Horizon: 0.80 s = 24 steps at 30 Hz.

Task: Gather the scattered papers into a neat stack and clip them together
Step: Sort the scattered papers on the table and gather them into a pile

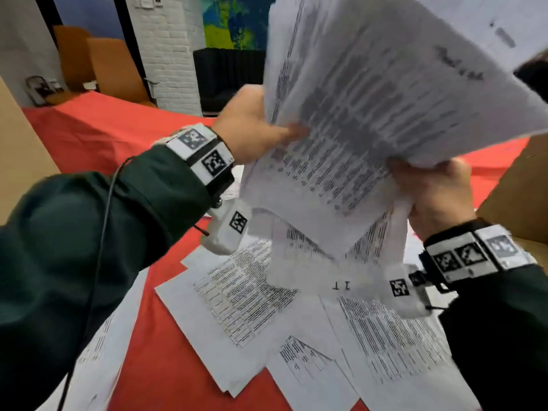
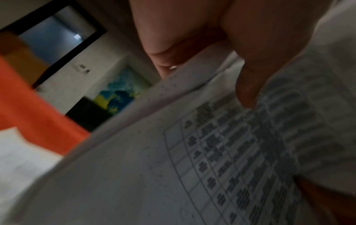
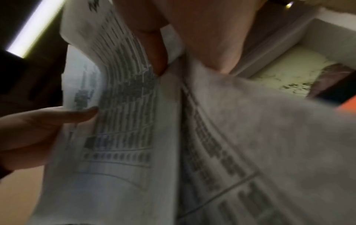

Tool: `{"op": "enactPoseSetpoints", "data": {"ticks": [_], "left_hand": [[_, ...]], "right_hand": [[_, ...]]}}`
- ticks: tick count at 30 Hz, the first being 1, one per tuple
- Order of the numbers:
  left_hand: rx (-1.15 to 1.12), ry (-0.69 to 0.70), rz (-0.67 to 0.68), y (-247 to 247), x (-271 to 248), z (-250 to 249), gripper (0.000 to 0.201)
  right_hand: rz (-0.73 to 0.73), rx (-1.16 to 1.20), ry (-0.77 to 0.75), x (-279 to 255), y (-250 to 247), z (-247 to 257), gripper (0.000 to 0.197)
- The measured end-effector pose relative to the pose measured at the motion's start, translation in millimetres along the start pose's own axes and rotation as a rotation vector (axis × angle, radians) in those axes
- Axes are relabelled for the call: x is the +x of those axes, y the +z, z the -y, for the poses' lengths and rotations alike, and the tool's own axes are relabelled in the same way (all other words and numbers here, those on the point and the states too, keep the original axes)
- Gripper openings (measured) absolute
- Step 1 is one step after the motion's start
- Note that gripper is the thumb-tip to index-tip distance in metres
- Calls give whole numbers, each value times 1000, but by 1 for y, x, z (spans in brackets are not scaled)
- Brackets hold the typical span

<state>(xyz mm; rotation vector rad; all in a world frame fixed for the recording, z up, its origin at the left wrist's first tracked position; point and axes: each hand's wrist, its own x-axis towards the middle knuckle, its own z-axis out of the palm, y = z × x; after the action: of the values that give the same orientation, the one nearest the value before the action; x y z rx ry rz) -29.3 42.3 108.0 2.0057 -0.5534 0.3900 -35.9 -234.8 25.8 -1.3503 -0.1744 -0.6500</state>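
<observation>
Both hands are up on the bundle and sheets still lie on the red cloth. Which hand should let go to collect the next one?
Probably the right hand: it holds the bundle at the low edge, just above the loose sheets. The left hand pinches higher up.

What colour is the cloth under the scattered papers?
Red-orange; the tablecloth shows best in the head view.

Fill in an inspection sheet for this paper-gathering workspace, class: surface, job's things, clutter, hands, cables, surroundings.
Surface: red tablecloth.
Job's things: held bundle of papers, uneven; loose sheets scattered on the cloth; no clip seen.
Clutter: nothing seen.
Hands: left hand and right hand both grip the bundle.
Cables: thin black cable along the left sleeve.
Surroundings: white brick pillar, cardboard boxes, colourful painting.
</observation>
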Motion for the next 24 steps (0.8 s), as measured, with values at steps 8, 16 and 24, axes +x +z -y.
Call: {"op": "enactPoseSetpoints", "data": {"ticks": [8, 16, 24], "left_hand": [[144, 6, -267, 4, -3, -9, 29], [180, -112, -223, 18, -19, 13, 28], [-70, -126, -111, 21, -34, 23, 33]], "right_hand": [[122, 128, -105, 12, 32, 40, 57], [3, -163, -105, -6, 27, 33, 30], [-68, -52, -69, -21, 19, 27, 54]]}}
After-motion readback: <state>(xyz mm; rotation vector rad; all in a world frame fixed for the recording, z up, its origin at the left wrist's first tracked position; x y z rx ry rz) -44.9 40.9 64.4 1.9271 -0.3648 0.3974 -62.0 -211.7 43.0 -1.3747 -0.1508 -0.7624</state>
